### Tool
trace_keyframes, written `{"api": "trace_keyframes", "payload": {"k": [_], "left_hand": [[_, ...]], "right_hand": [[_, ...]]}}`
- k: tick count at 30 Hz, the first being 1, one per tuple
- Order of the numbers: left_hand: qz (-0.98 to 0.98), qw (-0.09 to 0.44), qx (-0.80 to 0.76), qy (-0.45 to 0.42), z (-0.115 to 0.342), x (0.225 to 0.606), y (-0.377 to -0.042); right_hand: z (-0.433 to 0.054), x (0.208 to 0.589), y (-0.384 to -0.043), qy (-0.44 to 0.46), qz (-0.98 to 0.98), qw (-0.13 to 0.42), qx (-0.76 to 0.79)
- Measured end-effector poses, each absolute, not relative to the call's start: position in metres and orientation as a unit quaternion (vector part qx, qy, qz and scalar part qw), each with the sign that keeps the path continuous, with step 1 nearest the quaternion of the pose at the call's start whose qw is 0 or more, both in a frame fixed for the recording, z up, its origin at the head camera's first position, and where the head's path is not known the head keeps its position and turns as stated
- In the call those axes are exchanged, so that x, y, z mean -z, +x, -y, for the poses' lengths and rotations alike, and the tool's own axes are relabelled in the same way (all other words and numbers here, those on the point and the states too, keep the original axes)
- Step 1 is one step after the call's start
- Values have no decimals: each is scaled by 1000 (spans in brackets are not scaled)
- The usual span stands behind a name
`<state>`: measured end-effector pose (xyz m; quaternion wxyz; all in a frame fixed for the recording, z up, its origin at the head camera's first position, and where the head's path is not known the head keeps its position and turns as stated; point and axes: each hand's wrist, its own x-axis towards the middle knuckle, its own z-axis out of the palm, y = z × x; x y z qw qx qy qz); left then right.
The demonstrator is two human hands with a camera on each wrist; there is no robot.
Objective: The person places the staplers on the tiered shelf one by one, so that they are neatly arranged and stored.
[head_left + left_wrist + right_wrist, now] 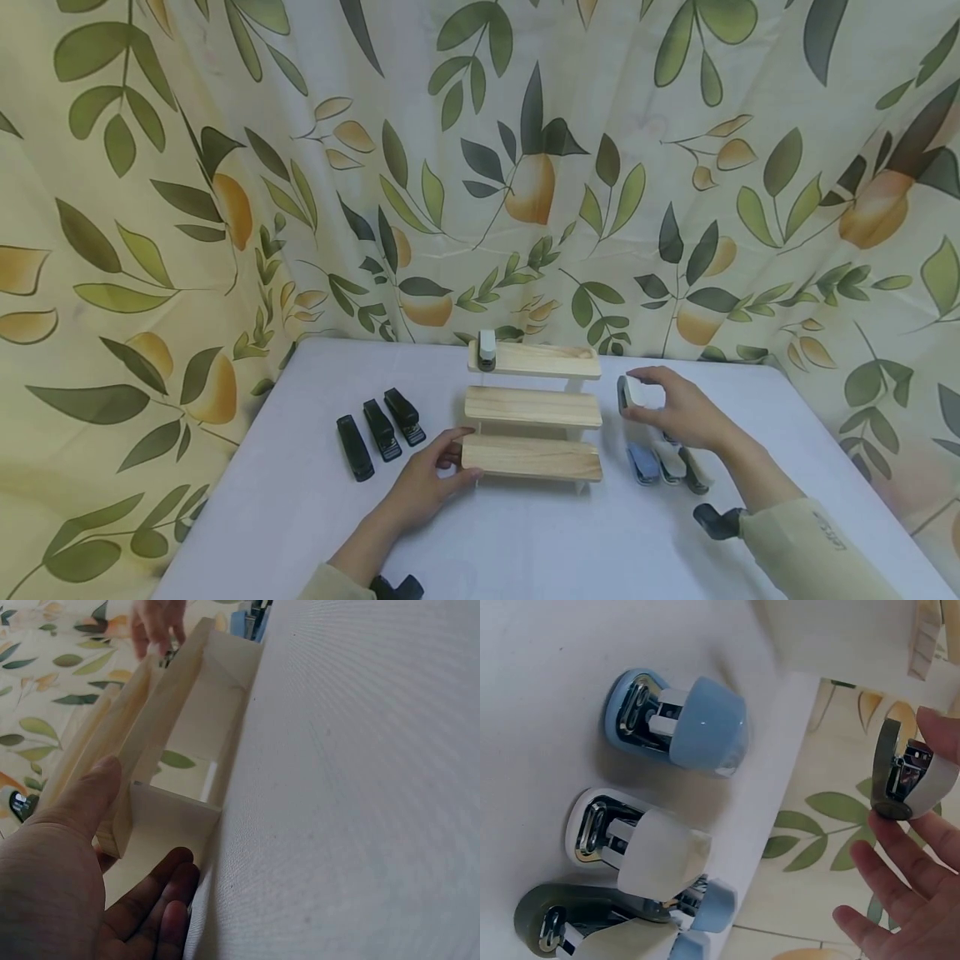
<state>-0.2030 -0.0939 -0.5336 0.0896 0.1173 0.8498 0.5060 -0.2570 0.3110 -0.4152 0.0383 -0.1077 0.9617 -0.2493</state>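
My left hand (429, 483) grips the left end of a three-tier wooden stand (532, 457) at its lowest board. In the left wrist view, the thumb lies on the board (161, 724), while other fingers curl below it. To the right of the stand, my right hand (686, 408) holds a small white and dark-green stapler (901, 776) between thumb and fingers, raised off the table. Below that hand sit a blue stapler (643, 463), a white stapler (670, 462) and a white and dark-green stapler (696, 471). Another small stapler (487, 350) stands on the top board's left end.
Three black staplers (382, 430) lie in a slanting row left of the stand. More blue stapler parts (714, 906) show behind the nearer ones in the right wrist view. A white cloth covers the table (525, 542), and a leaf-patterned curtain (480, 250) hangs behind it.
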Motion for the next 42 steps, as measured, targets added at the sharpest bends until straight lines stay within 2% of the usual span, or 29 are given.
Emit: {"api": "trace_keyframes", "payload": {"k": [16,42], "left_hand": [[-853,92,-501,117,94,531,-201],[-851,93,-505,111,93,532,-201]], "right_hand": [[-303,398,-256,-125,-957,7,260],[-288,375,-260,-143,-944,2,296]]}}
